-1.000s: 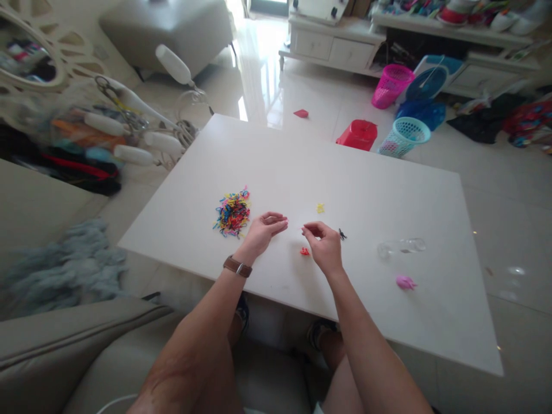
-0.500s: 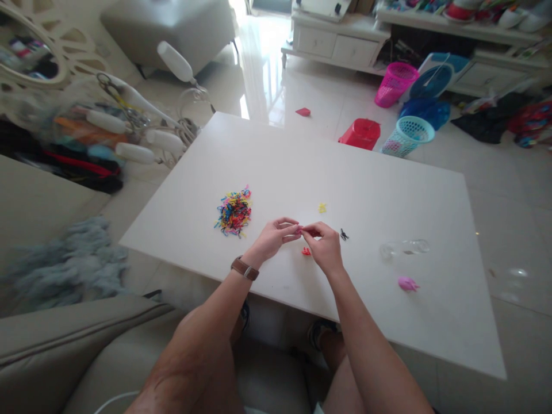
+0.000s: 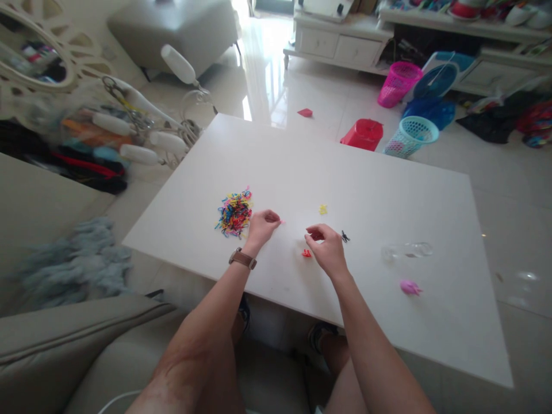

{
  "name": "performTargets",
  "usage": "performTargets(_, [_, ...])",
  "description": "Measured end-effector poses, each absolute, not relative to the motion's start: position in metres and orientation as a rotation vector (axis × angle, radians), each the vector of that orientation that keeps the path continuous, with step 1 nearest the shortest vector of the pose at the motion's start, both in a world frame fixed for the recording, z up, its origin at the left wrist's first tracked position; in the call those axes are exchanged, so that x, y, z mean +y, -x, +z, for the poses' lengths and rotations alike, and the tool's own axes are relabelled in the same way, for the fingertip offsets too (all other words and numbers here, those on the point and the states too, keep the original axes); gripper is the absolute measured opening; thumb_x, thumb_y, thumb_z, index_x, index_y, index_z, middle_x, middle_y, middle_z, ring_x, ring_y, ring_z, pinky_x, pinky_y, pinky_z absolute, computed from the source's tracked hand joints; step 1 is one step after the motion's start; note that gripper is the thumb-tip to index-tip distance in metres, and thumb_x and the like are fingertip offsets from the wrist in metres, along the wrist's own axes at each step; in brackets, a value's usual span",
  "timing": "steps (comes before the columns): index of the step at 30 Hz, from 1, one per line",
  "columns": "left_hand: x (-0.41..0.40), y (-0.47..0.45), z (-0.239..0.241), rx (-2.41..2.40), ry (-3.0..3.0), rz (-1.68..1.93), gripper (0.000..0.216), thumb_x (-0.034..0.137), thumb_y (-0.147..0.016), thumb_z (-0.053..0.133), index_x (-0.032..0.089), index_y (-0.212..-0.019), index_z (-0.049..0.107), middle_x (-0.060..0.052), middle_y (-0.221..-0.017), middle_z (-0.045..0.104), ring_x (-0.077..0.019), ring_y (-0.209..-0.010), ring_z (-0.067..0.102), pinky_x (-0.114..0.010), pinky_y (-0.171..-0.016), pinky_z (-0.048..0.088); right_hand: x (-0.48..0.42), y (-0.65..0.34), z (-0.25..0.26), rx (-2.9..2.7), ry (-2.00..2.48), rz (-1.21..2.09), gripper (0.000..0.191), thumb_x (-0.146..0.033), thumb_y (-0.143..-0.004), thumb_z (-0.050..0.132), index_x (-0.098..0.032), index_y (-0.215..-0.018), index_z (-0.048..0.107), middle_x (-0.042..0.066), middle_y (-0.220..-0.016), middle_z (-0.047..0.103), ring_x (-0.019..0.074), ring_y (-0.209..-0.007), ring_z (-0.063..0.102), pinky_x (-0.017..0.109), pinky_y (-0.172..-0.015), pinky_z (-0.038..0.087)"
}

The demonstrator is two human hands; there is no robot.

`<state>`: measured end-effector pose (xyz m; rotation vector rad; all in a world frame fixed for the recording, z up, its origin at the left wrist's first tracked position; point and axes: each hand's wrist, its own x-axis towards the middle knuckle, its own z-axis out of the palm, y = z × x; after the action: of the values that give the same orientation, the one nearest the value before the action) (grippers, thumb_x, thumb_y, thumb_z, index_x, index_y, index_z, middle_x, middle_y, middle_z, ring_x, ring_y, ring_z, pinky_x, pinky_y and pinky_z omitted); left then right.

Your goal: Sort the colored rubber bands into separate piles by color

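Observation:
A heap of small coloured rubber bands (image 3: 233,214) lies on the white table (image 3: 366,172). My left hand (image 3: 261,226), with a brown watch at the wrist, is closed just right of the heap and pinches a tiny pink band. My right hand (image 3: 328,249) is closed in a pinch a little to the right; what it holds is too small to name. A small red bunch (image 3: 306,253) lies between the hands. A yellow bunch (image 3: 322,209) and a black bunch (image 3: 345,236) lie just beyond my right hand.
A clear plastic bottle (image 3: 405,250) lies on its side at the right, with a pink bunch (image 3: 409,287) nearer the table's front edge. On the floor beyond stand a red bin (image 3: 363,134), a teal basket (image 3: 409,136) and a pink basket (image 3: 399,83). A sofa is at lower left.
The hands came together half a second ago and have drawn apart again. My left hand has moved back toward the heap with a pink band pinched in it.

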<state>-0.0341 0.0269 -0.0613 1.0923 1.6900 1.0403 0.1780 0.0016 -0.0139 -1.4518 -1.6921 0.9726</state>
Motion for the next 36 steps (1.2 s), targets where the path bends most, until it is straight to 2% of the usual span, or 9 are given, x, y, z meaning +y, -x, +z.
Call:
performTargets(7, [0.026,0.022,-0.075,1.744,-1.266,1.06,0.012,0.011,-0.072,0.072,0.021,-0.077,0.076,-0.007,-0.086,0.075,-0.023,-0.084,0.067,-0.039,-0.088,0.052,0.003,-0.185,-0.011,-1.719,1.459,0.939,0.011,-0.026,-0.082,0.065,-0.02,-0.086,0.072,0.005,-0.085,0.073,0.019,-0.073,0.068,0.035,-0.074,0.057])
performTargets(10, [0.029,0.035,-0.069,1.803,-1.294,1.067,0.016,0.008,-0.069,0.072,0.021,-0.077,0.076,-0.007,-0.083,0.073,-0.023,-0.082,0.065,-0.039,-0.09,0.05,0.002,-0.187,-0.009,-1.719,1.46,0.936,0.011,-0.026,-0.082,0.065,-0.02,-0.086,0.072,0.005,-0.084,0.073,0.0193,-0.073,0.069,0.035,-0.074,0.057])
performTargets(16, [0.031,0.1,-0.054,2.159,-1.283,0.845,0.019,0.007,-0.068,0.07,0.018,-0.081,0.077,-0.008,-0.084,0.075,-0.0236,-0.083,0.067,-0.035,-0.086,0.05,0.0,-0.19,-0.009,-1.729,1.461,0.921,0.01,-0.025,-0.083,0.064,-0.02,-0.086,0.072,0.005,-0.085,0.073,0.019,-0.074,0.069,0.035,-0.075,0.056])
performTargets(19, [0.027,0.12,-0.055,2.189,-1.318,0.752,0.023,0.008,-0.063,0.073,0.017,-0.084,0.078,-0.009,-0.088,0.077,-0.0249,-0.084,0.068,-0.035,-0.084,0.05,0.001,-0.189,-0.009,-1.733,1.452,0.922,0.01,-0.025,-0.082,0.064,-0.02,-0.085,0.072,0.005,-0.085,0.073,0.0191,-0.073,0.069,0.034,-0.074,0.056])
performTargets(23, [0.026,0.12,-0.063,2.091,-1.428,0.756,0.023,0.005,-0.065,0.068,0.017,-0.081,0.078,-0.009,-0.086,0.076,-0.0244,-0.085,0.067,-0.035,-0.085,0.05,0.003,-0.185,-0.01,-1.742,1.443,0.927,0.01,-0.026,-0.083,0.064,-0.02,-0.085,0.071,0.005,-0.084,0.073,0.0191,-0.073,0.068,0.035,-0.075,0.057])
performTargets(28, [0.026,0.113,-0.075,2.121,-1.538,0.721,0.02,0.005,-0.066,0.066,0.019,-0.076,0.077,-0.012,-0.095,0.072,-0.0263,-0.091,0.065,-0.036,-0.088,0.049,0.002,-0.182,-0.011,-1.776,1.421,0.931,0.01,-0.026,-0.083,0.064,-0.02,-0.084,0.071,0.005,-0.083,0.073,0.0188,-0.073,0.068,0.034,-0.074,0.056])
performTargets(36, [0.026,0.118,-0.059,2.143,-1.332,0.814,0.014,0.011,-0.076,0.066,0.017,-0.082,0.077,-0.009,-0.082,0.075,-0.0227,-0.081,0.067,-0.033,-0.082,0.048,-0.001,-0.183,-0.009,-1.796,1.392,0.937,0.009,-0.023,-0.085,0.062,-0.02,-0.084,0.071,0.005,-0.084,0.072,0.0183,-0.072,0.067,0.033,-0.073,0.056])
